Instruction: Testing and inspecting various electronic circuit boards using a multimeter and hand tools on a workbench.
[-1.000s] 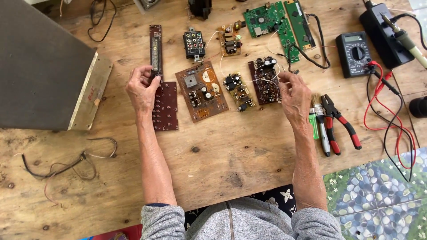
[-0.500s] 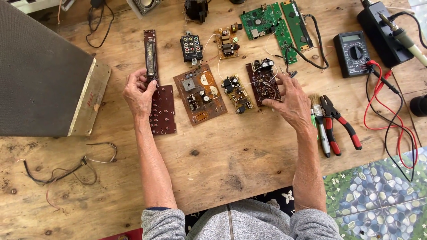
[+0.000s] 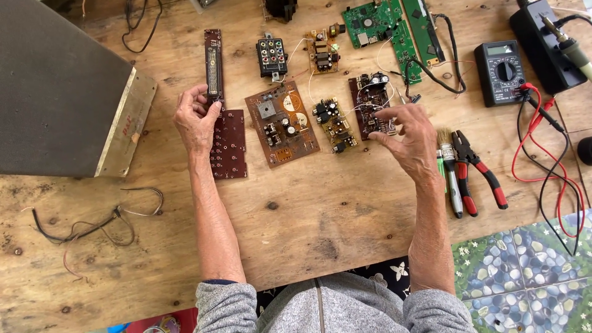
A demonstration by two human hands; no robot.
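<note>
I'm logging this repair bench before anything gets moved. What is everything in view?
Narrow display board: 1, dark brown, top left, left fingers on its lower end
Perforated board: 1, maroon, beside left hand
Circuit boards: 3 brown, centre, largest
Green boards: 2, top
Connector block: 1, black
Multimeter: 1, dark grey, red and black leads
Pliers: 1, red handles
Brush: 1
Speaker box: 1, grey, left
Loose wire: dark
Table: wooden
Left hand
Right hand: over wired board
</note>
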